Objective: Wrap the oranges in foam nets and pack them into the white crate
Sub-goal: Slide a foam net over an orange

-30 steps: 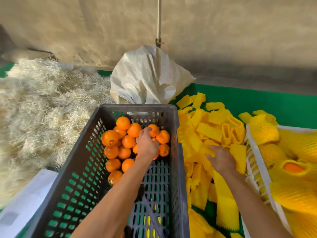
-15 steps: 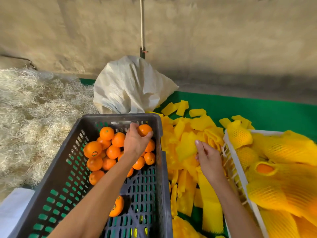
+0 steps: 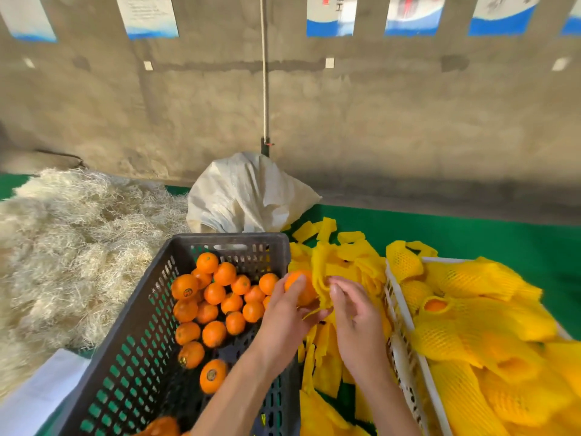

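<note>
Your left hand (image 3: pixel 283 313) grips an orange (image 3: pixel 300 286) above the grey crate's (image 3: pixel 125 357) right rim, while your right hand (image 3: pixel 353 313) pinches a yellow net (image 3: pixel 320 278) against it, beside the white crate (image 3: pixel 405 335).

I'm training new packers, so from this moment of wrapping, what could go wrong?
The left hand holds the orange over the dark crate's rim; a slip might drop it. The right hand pinches only the foam net edge, so it may bunch or tear. The white crate looks heaped; another orange could roll off.
</note>
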{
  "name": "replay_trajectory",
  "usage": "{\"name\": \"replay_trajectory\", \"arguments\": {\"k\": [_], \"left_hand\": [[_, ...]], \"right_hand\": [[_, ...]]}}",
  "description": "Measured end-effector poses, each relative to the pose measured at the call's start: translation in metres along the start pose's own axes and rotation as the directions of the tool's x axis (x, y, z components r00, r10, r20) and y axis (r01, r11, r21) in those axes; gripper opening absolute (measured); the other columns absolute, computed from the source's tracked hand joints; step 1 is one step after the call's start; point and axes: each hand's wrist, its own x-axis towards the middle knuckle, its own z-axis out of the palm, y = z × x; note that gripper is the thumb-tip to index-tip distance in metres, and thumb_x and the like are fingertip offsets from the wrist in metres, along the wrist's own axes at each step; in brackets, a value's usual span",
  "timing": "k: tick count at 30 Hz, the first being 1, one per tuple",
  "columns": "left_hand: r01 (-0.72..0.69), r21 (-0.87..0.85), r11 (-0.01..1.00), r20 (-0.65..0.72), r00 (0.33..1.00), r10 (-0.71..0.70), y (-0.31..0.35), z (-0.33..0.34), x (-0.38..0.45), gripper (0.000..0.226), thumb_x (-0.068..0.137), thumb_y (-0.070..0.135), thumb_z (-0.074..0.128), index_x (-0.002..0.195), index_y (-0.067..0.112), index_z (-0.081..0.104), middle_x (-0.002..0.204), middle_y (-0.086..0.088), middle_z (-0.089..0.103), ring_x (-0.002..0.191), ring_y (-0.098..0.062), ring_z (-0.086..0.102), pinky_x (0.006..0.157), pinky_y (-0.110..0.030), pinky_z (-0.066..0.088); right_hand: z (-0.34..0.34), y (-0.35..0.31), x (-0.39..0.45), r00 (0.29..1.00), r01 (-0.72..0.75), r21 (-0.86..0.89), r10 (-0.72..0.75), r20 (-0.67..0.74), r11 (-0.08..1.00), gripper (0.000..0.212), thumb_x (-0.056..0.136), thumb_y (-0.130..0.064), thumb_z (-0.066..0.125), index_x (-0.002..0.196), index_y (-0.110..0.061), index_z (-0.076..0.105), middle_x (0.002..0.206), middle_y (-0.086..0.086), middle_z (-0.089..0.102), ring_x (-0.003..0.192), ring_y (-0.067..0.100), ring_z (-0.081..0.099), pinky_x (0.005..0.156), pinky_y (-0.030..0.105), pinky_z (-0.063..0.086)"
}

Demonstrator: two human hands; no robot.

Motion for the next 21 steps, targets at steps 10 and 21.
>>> {"name": "replay_trajectory", "arguments": {"k": [10, 21], "left_hand": [[-0.03, 0.207, 0.978, -0.019, 0.999, 0.035, -0.029, -0.015, -0.027, 0.063, 0.079, 0.034, 0.088, 0.132, 0.037, 0.054, 0.123, -0.02, 0.067, 0.091, -0.027, 0.068, 0.072, -0.033, 0.053], [0.067, 0.277, 0.959, -0.246, 0.969, 0.004, -0.039, -0.019, -0.03, 0.029, 0.088, 0.016, 0.062, 0.117, 0.014, 0.061, 0.111, -0.022, 0.067, 0.092, -0.037, 0.071, 0.071, -0.055, 0.064]], "right_hand": [[-0.02, -0.011, -0.035, 0.997, 0.003, -0.231, 0.015, 0.074, 0.973, 0.024, 0.103, -0.028, 0.056, 0.125, -0.033, 0.063, 0.119, -0.018, 0.058, 0.112, -0.005, 0.056, 0.085, 0.006, 0.045], [-0.031, -0.015, -0.049, 0.715, -0.634, 0.652, 0.636, 0.29, 0.416, 0.026, 0.1, -0.01, 0.058, 0.125, -0.007, 0.063, 0.12, 0.017, 0.071, 0.112, 0.031, 0.069, 0.101, 0.048, 0.053]]}}
